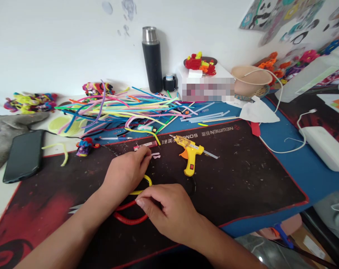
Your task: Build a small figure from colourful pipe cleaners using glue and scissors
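Before a looped yellow stem [149,180], the red stem [131,220], curving leftward, is pinched by the fingers of the nearer right hand [172,211]; what the left hand's [123,170] gathered fingers hold cannot be told.

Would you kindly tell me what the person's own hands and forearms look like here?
The left hand and right hand are ungloved, with no ring, watch or bracelet showing. The left forearm and right forearm are bare, and no sleeve is visible.
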The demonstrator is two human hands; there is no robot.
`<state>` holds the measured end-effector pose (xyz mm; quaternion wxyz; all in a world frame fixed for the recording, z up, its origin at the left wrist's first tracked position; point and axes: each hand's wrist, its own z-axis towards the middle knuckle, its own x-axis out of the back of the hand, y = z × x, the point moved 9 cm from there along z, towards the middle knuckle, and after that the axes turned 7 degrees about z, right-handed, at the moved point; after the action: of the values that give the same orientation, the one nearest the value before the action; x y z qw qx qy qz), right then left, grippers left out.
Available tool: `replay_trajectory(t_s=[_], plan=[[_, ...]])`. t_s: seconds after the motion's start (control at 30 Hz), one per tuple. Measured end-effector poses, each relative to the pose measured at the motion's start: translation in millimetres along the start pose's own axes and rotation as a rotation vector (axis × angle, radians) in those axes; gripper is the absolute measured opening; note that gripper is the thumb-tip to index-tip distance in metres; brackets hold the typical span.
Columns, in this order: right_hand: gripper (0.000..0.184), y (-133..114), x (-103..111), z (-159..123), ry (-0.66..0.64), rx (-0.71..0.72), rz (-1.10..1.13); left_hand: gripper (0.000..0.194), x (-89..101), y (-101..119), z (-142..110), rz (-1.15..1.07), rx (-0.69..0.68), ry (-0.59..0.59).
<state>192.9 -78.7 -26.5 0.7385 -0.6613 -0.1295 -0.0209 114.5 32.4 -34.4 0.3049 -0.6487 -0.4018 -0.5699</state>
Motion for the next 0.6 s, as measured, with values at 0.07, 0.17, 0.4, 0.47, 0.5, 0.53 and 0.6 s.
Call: replay_trajectory(t_s=[0.07,0.17,0.4,0.47,0.5,0.53,0.6], plan=[[0.025,0.1,-0.5,-0.1,-0.003,0.000,-0.010,0.027,-0.8,-0.2,-0.2,0.000,-0.003,0.007],[0.025,0.5,-1.0,0.0,-0.009,-0.002,-0.026,0.027,-1.8,-0.6,-0.6,0.014,-0.007,0.017],[0.023,0.5,-1.7,0.2,-0.015,-0.004,-0.027,0.029,-1.6,-0.6,-0.9,0.031,-0.014,0.024],[0.023,-0.1,-1.7,0.1,-0.013,0.001,-0.026,0.030,-0.6,-0.3,-0.9,0.032,-0.013,0.022],[0.022,-0.1,-1.9,0.0,-0.014,0.001,-0.029,0.030,-0.1,-0.3,-0.8,0.036,-0.011,0.020],[0.023,-0.1,-2.1,-0.1,-0.015,-0.001,-0.032,0.030,0.2,-0.3,-0.8,0.040,-0.007,0.018],[0.023,0.3,-2.6,-0.3,-0.019,-0.004,-0.038,0.029,0.6,-0.2,-0.6,0.046,-0.004,0.012]])
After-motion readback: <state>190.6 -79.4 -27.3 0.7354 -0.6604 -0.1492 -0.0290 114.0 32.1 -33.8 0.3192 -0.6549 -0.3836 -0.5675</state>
